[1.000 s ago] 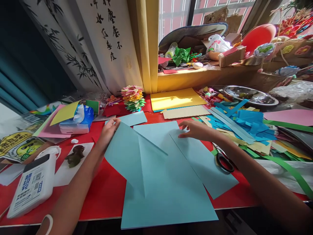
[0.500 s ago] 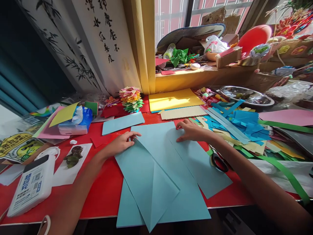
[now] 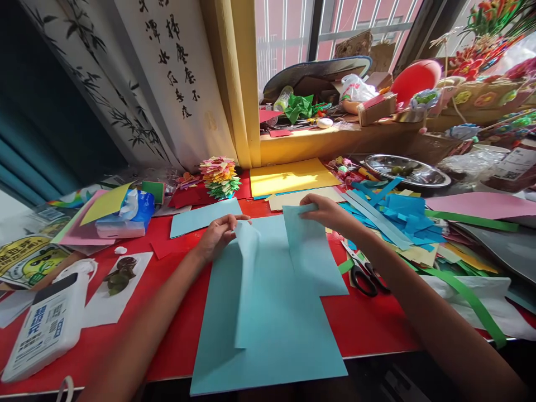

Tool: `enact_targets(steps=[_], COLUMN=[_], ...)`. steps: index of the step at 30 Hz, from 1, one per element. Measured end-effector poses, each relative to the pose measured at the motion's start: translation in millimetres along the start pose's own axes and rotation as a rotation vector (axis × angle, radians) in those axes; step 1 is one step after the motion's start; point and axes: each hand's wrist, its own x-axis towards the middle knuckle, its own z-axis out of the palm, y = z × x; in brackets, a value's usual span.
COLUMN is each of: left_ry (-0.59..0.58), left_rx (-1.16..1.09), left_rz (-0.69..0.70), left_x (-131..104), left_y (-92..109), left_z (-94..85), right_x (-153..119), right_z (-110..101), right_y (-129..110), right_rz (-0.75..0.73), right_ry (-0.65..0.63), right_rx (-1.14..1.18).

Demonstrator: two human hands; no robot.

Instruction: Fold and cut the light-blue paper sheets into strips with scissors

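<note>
A light blue paper sheet (image 3: 293, 335) lies flat on the red tabletop before me. Above its left side, my left hand (image 3: 220, 234) pinches the top of a creased blue sheet (image 3: 247, 279), which stands up edge-on towards me. My right hand (image 3: 322, 212) grips the top edge of a smaller blue piece of paper (image 3: 312, 254), lifted and slightly tilted over the flat sheet's right side. Black-handled scissors (image 3: 363, 277) rest under my right forearm, their blades pointing away from me.
A folded blue sheet (image 3: 205, 218) and a tissue pack (image 3: 128, 218) are at the left. Cut blue strips (image 3: 412, 215) pile up at the right, near a metal bowl (image 3: 408, 170). A white device (image 3: 46, 329) sits near the left front edge.
Both hands have raised the two blue pieces that lay on the large sheet. The left one has turned edge-on, and the right one has moved inward, uncovering the scissors. The view has shifted slightly.
</note>
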Motion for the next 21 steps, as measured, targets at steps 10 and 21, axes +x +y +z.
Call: enact_targets(steps=[10,21], left_ry=[0.163,0.220], left_rx=[0.212,0.340], left_rz=[-0.020,-0.208], left_x=[-4.0,-11.3], left_y=[-4.2,-21.6], left_z=[-11.8,18.0], right_x=[-9.5,-23.7], right_z=[-2.9,61.5], right_y=[-11.0,-17.4], right_rz=[0.178,0.047], right_ry=[-0.144,-0.204], right_rx=[0.619,0.219])
